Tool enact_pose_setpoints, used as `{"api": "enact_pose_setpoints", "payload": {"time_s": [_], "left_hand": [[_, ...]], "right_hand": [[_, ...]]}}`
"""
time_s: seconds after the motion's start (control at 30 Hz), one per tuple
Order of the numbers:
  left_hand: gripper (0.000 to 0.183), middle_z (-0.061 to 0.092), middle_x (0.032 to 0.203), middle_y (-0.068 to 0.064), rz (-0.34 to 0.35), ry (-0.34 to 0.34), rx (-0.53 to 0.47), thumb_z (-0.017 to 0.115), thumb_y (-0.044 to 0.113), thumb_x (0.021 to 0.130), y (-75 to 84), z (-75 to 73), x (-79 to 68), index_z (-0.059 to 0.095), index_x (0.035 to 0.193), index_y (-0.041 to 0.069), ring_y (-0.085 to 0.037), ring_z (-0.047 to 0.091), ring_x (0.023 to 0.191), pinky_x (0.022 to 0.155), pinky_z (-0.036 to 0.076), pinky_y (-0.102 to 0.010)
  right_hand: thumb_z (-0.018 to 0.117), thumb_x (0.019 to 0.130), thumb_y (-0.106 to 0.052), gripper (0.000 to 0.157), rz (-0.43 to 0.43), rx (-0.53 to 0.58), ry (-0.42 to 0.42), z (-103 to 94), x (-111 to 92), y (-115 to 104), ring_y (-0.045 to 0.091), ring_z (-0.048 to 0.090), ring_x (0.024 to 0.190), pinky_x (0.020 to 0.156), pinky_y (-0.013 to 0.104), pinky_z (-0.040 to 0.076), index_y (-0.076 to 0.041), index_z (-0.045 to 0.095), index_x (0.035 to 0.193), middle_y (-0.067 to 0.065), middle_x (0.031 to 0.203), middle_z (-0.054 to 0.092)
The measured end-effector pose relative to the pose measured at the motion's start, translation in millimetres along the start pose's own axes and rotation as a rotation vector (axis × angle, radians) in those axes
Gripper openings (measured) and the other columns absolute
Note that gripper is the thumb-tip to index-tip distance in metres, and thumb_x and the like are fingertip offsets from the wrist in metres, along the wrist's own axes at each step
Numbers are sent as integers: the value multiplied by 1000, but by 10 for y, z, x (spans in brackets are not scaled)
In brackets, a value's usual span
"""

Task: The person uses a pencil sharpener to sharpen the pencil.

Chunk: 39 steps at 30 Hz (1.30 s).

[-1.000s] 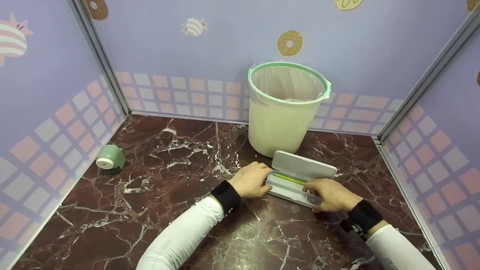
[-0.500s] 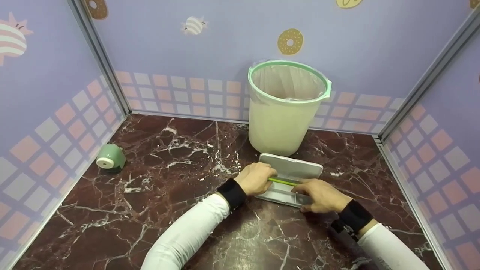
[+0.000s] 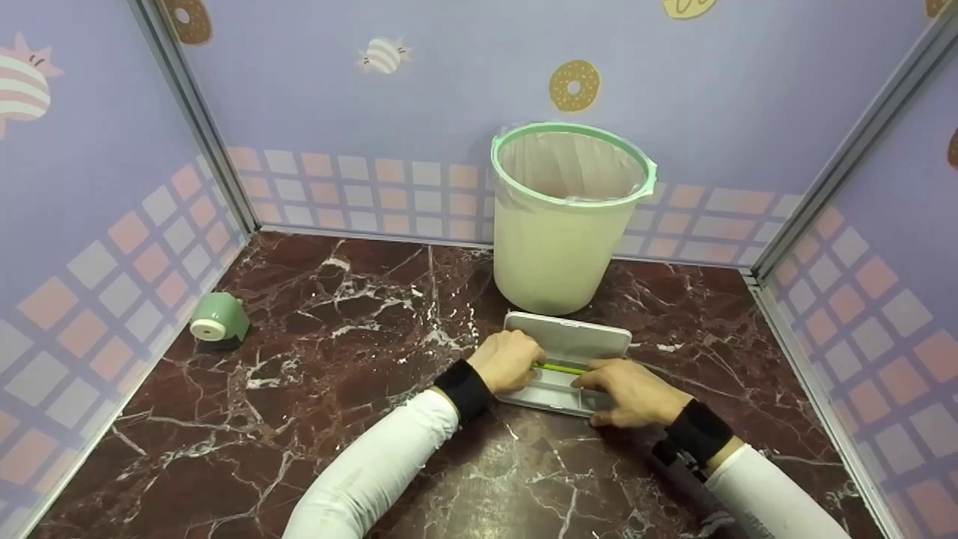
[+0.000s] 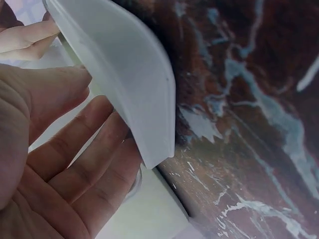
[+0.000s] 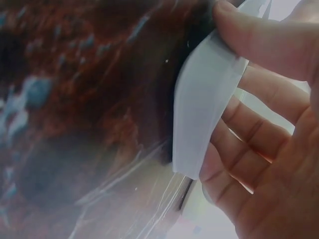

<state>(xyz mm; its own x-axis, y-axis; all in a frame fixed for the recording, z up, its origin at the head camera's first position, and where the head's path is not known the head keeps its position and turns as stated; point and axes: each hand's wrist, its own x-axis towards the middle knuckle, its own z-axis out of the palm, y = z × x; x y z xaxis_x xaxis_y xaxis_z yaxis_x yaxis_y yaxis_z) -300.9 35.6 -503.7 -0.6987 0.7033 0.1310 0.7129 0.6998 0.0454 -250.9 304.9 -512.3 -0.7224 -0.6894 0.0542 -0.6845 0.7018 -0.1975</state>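
Note:
A white pencil case (image 3: pixel 545 394) lies on the marbled table with its lid (image 3: pixel 580 342) raised at the back. Inside, along the rear compartment, runs a yellow-green pencil (image 3: pixel 561 369), its ends covered by the hands. My left hand (image 3: pixel 507 361) holds the case's left end, fingers bent over the rim; the left wrist view shows thumb and fingers at the edge of the case wall (image 4: pixel 144 94). At the other end, my right hand (image 3: pixel 636 393) grips the case, thumb on the near side and fingers reaching inside. Its wrist view shows the rounded case corner (image 5: pixel 204 104) beside the thumb.
Just behind the case stands a pale bin (image 3: pixel 557 254) with a green rim and a plastic liner. A green pencil sharpener (image 3: pixel 218 320) sits by the left wall. Small white scraps (image 3: pixel 471 322) lie left of the bin. Patterned panels enclose the table at back and sides.
The pencil case has slid left and slightly toward me, with the right hand moving along. My left hand has shifted slightly right, now covering the case's left end and the pencil's tip.

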Motion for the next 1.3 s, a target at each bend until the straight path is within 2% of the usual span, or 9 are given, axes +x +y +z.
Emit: {"api": "enact_pose_setpoints", "payload": {"time_s": [0.13, 0.5, 0.8, 1.1, 1.3], "left_hand": [[14, 88, 102, 1, -10, -8, 19, 82, 23, 96, 15, 0, 5, 89, 106, 27, -28, 85, 89, 76, 69, -44], [15, 86, 95, 1, 18, -15, 65, 81, 10, 88, 13, -24, -24, 86, 91, 24, -28, 84, 86, 73, 69, -42], [12, 85, 86, -1, 31, 60, 168, 86, 16, 85, 3, 27, -38, 82, 76, 22, -29, 83, 79, 64, 68, -44], [9, 83, 81, -1, 34, 130, 280, 86, 17, 83, 7, 69, -77, 82, 77, 23, -26, 82, 74, 59, 67, -41], [10, 82, 79, -1, 31, 157, 314, 82, 19, 89, 8, 74, -96, 83, 79, 21, -24, 81, 71, 59, 66, -40]], "right_hand": [[98, 77, -25, 55, 9, -4, -8, 1, 0, -6, 14, 72, 94, 89, 44, 64, -15, 82, 128, -2, 111, 76], [97, 75, -22, 58, -48, -3, 26, 16, 11, -9, 11, 65, 85, 80, 40, 61, -16, 83, 130, -1, 105, 73], [96, 75, -22, 59, -42, 3, 28, 61, 42, -50, 14, 69, 89, 81, 41, 62, -18, 83, 132, 0, 107, 74], [96, 76, -22, 59, -26, -6, 20, 76, 89, -120, 19, 73, 92, 83, 44, 64, -18, 82, 134, 0, 110, 74], [96, 75, -22, 59, -24, -14, 38, 84, 111, -152, 17, 72, 88, 79, 41, 63, -19, 83, 132, -1, 106, 74]]}}
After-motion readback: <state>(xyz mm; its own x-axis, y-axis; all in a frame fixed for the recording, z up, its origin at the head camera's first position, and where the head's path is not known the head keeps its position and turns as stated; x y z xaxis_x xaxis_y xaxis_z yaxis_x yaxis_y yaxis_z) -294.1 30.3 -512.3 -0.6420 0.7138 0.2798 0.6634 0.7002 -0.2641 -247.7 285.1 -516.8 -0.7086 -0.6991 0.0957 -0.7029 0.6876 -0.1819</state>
